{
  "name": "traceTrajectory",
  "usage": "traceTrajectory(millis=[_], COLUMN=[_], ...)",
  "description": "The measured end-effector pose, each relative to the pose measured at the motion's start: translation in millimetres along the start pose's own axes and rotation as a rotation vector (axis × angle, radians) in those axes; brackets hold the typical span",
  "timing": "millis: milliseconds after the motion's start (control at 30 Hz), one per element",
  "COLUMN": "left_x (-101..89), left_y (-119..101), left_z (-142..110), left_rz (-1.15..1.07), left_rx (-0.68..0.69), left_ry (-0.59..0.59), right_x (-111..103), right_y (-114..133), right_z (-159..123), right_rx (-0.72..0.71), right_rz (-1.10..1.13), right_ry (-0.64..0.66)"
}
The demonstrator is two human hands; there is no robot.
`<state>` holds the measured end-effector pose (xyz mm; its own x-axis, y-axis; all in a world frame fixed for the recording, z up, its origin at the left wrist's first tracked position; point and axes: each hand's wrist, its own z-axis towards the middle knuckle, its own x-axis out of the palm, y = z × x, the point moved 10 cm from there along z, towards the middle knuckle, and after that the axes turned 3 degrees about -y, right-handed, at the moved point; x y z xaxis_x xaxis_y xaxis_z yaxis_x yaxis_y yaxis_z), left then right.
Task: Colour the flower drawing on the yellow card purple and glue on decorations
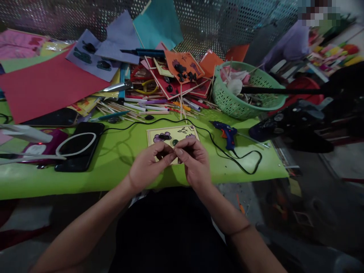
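Observation:
My left hand [152, 163] and my right hand [196, 161] meet fingertip to fingertip above a pale yellow card [152, 137]. Thumbs and forefingers are pinched together, and whatever sits between them is too small or hidden to make out. Purple flower shapes and black line drawings decorate the card, with a dark stone [163, 136] on one flower. A round dark green piece [174, 142] shows just beyond my fingertips. The card's lower part is covered by my hands.
A blue glue gun [227, 132] lies to the right, its black cord looping over the green table [239, 172]. A black phone [78, 151] is at left. Behind are pens, sticks, coloured sheets [51, 79] and a green basket [241, 104].

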<state>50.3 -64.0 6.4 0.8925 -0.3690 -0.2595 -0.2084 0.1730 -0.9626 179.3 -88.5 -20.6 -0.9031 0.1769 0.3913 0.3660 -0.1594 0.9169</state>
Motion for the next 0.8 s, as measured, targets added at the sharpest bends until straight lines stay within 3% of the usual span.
traceTrajectory(millis=[133, 233, 367, 467, 600, 667, 800], left_x=[-7.5, -20.9, -44.4, -72.4, -86.0, -89.9, -92.3], left_y=[-4, 1, 34, 62, 90, 94, 96], left_z=[-10, -32, -87, -128, -166, -174, -183], left_rz=[0.002, 0.089, 0.342, 0.443, 0.452, 0.425, 0.554], left_rx=[0.081, 0.062, -0.097, -0.191, -0.31, -0.363, -0.384], left_ry=[-0.029, 0.02, 0.183, 0.185, 0.18, 0.104, 0.094], right_x=[-4, -16, -42, -54, -54, -49, -39], right_y=[0, 8, 21, 24, 27, 31, 43], right_z=[-3, -1, 10, 21, 25, 22, 16], right_rx=[0.021, 0.01, -0.024, -0.021, -0.033, -0.063, -0.152], right_rz=[-0.053, -0.08, -0.172, -0.284, -0.364, -0.364, -0.352], right_ry=[0.02, 0.004, -0.028, 0.008, 0.084, 0.094, 0.077])
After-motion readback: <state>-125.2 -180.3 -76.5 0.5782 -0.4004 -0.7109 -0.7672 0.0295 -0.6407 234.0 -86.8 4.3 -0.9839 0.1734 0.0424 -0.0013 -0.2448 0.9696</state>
